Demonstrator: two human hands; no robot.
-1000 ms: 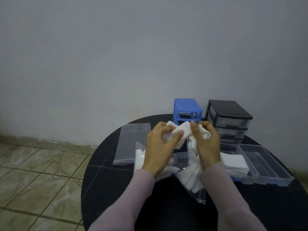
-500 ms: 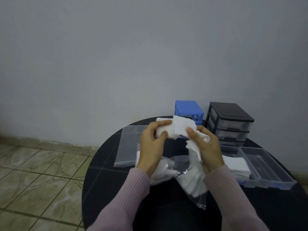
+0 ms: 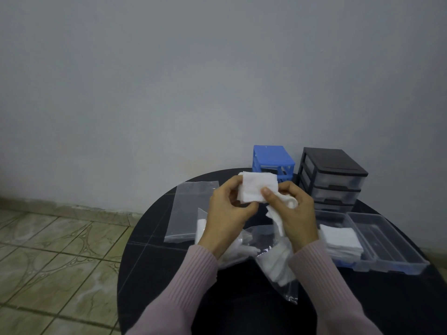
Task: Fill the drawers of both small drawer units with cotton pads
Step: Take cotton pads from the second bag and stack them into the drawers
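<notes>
Two hands pinch one cotton pad [image 3: 257, 187] at frame centre: left hand [image 3: 226, 213], right hand [image 3: 294, 211]; pad-holding drawer [image 3: 338, 220] lies lower right, nearer the right hand.

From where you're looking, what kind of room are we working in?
Most likely a plain room in a home, not a workshop: a small round black table against a bare painted wall, patterned floor tiles, and two little plastic drawer units.
</notes>
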